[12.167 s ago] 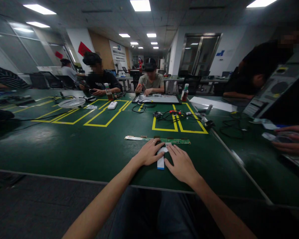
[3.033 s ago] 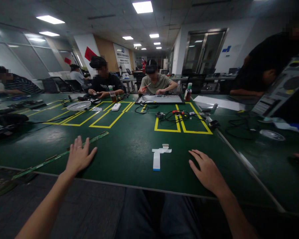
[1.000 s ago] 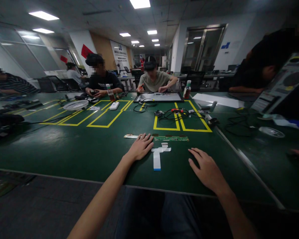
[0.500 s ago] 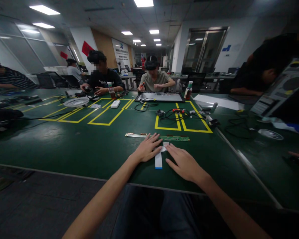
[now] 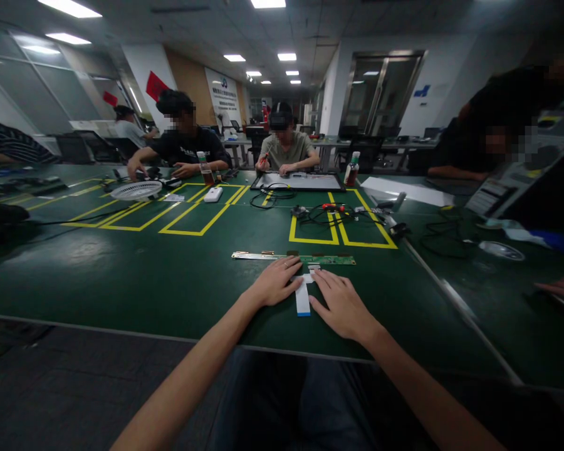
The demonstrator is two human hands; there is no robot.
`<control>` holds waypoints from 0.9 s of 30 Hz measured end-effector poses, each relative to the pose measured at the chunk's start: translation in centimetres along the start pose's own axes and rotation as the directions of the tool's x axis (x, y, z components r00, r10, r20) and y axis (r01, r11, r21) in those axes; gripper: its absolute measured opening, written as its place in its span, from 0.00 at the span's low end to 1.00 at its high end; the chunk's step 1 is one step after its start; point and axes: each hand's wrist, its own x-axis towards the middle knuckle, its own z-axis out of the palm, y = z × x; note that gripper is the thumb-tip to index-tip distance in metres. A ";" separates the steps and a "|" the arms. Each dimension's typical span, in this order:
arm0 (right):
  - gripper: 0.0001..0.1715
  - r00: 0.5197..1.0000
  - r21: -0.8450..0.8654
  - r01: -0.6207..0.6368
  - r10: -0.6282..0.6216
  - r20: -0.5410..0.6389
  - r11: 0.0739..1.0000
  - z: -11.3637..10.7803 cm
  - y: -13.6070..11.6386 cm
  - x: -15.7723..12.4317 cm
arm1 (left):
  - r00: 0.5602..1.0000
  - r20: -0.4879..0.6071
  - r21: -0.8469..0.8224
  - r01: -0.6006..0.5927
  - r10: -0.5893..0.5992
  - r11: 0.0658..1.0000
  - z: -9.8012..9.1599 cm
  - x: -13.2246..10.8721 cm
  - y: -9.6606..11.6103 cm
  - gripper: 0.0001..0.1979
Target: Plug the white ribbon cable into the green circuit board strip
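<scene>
A long, narrow green circuit board (image 5: 333, 260) lies flat on the dark green table in front of me. Just on the near side of it is a white flat ribbon cable (image 5: 302, 299) with a folded part and a blue end pointing toward me. My left hand (image 5: 273, 283) rests flat with fingers stretched, its fingertips at the board's near edge and its thumb on the cable. My right hand (image 5: 342, 307) lies palm down on the other side, fingertips on the folded upper part of the cable, thumb out beside the strip. Fingers partly hide the fold.
Beyond the board are yellow tape outlines, black cables (image 5: 313, 215) with a red-handled tool, a white box (image 5: 213, 195), a round white grille (image 5: 136, 190) and two bottles (image 5: 352, 169). Across the table a co-worker (image 5: 289, 149) works over a flat panel (image 5: 298, 181). A computer case stands right.
My left fingers have drawn back slightly toward me from the board. The ribbon cable's blue end has swung a little to the right. The view has shifted slightly.
</scene>
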 end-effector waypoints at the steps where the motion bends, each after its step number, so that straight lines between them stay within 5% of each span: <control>1: 0.36 1.000 -0.001 0.000 0.000 0.004 1.000 0.0 0.0 0.0 | 1.000 -0.007 0.001 0.000 0.000 1.000 0.0 0.0 0.0 0.31; 27: 0.40 0.998 -0.009 0.006 -0.005 0.060 1.000 0.4 0.6 0.7 | 0.998 0.023 -0.034 -0.050 0.051 0.998 0.2 0.5 -0.5 0.33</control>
